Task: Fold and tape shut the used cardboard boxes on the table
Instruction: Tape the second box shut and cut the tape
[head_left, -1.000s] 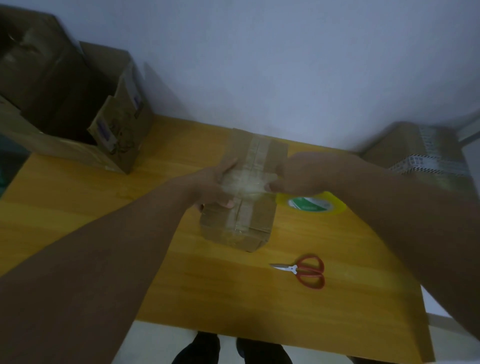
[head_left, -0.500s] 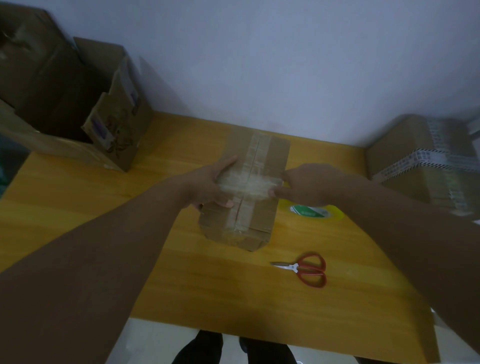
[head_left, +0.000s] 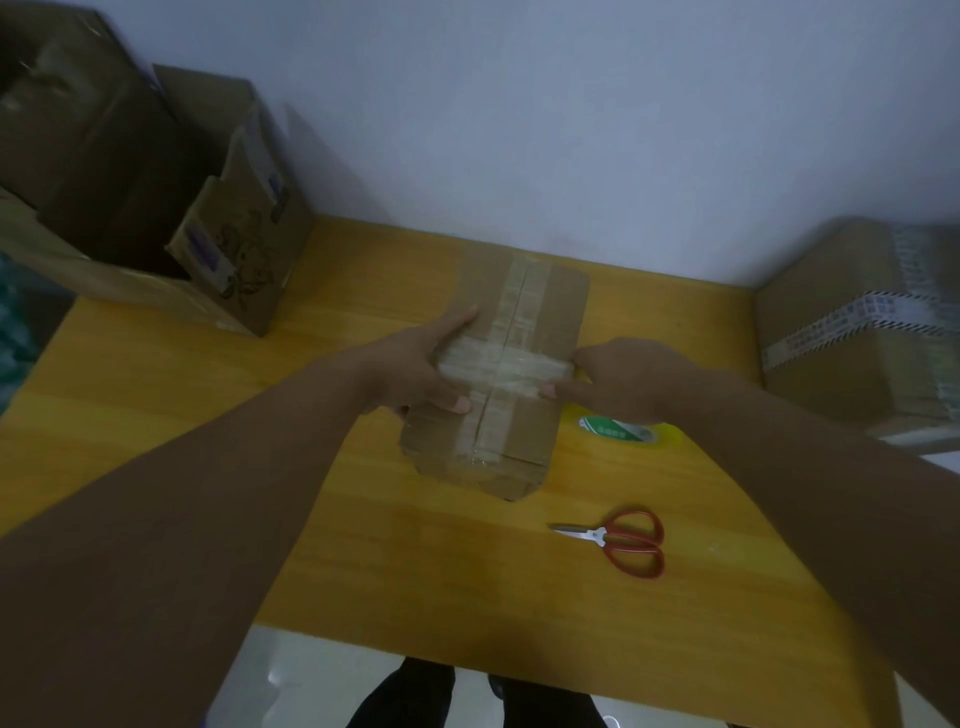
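Note:
A small closed cardboard box (head_left: 545, 312) lies in the middle of the yellow table (head_left: 415, 545). Old tape runs along its length, and a clear tape strip (head_left: 498, 366) crosses it. My left hand (head_left: 415, 364) holds the box's left side, with forefinger and thumb lying straight on top on either side of the strip. My right hand (head_left: 628, 379) is at the box's right edge, where thumb and curled forefinger pinch the strip's right end. A tape roll (head_left: 618, 431) with a green and white label lies just right of the box, partly hidden by my right hand.
Red-handled scissors (head_left: 623, 540) lie near the front right of the table. A large open cardboard box (head_left: 244, 270) stands at the back left. A taped-up box (head_left: 852, 332) sits at the right edge. A wall runs behind the table, and my feet show below its front edge.
My right hand has slid from over the box top to its right edge, uncovering the strip. My left hand has stayed on the left side. The view has tilted slightly.

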